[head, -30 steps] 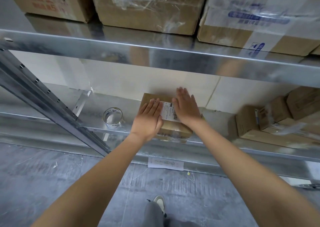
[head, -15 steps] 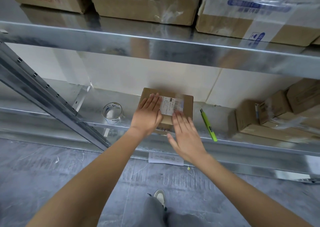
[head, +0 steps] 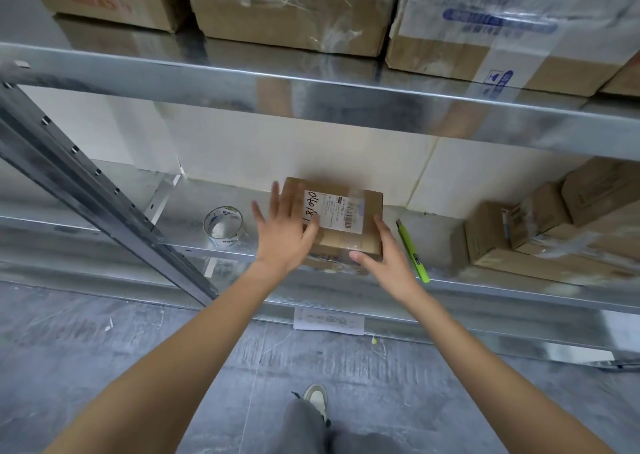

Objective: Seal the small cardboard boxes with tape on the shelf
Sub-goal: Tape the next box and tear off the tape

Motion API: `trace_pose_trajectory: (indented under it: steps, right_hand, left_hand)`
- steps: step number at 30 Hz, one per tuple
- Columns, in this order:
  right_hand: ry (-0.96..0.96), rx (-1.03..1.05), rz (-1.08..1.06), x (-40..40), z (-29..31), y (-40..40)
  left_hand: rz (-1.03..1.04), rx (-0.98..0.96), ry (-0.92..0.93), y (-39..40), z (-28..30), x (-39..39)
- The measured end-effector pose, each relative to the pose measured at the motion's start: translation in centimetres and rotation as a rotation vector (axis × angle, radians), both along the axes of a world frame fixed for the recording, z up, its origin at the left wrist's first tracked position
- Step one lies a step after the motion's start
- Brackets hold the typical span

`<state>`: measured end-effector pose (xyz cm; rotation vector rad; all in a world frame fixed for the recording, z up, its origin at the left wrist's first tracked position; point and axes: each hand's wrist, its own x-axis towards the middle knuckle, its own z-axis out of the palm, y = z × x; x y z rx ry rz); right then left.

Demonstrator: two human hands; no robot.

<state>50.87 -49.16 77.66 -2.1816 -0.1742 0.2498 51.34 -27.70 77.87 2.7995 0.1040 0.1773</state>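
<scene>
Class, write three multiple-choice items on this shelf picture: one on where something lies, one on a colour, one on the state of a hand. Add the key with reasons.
1. Where does the tape roll stand relative to the small box?
A. On top of it
B. To its left on the shelf
C. On the floor

2. What colour is the cutter lying right of the box?
A. Red
B. Black
C. Bright green

3. How is the left hand?
A. Fingers straight, spread, at the box's left side
B. Gripping the tape roll
C. Clenched in a fist

Key: 1 B, the roll stands left of the box; 2 C, its body is bright green; 3 A, its fingers are straight and grip nothing.
</scene>
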Motion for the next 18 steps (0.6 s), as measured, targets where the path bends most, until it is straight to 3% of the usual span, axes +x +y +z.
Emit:
trace_pose_trajectory:
  steps: [4,8,12,16,18]
  right_hand:
    - [0.008,0.035,-0.076,0.3,0.3,-0.7]
    - [-0.03,0.042,-0.192,1.8,2.7,-1.0]
    - [0.062,-0.032,-0.274,4.7,5.1,-0.1]
    - [0.185,-0.143,-0.29,6.8,4.8,1.4]
    - [0.177,-0.153,-0.336,7.5,4.3,2.3]
  left_hand:
    - [0.059,-0.492,-0.023,-0.4,1.2,-1.7]
    - [0.12,-0.592,-0.165,-0.9,4.4,-2.1]
    - [0.049,-0.495,-0.136,-1.1,5.0,-0.7]
    - [-0.113,-0.067,-0.019,-0.6,2.2,0.9]
    - [-0.153,0.022,-0.015,-0.4,2.2,1.4]
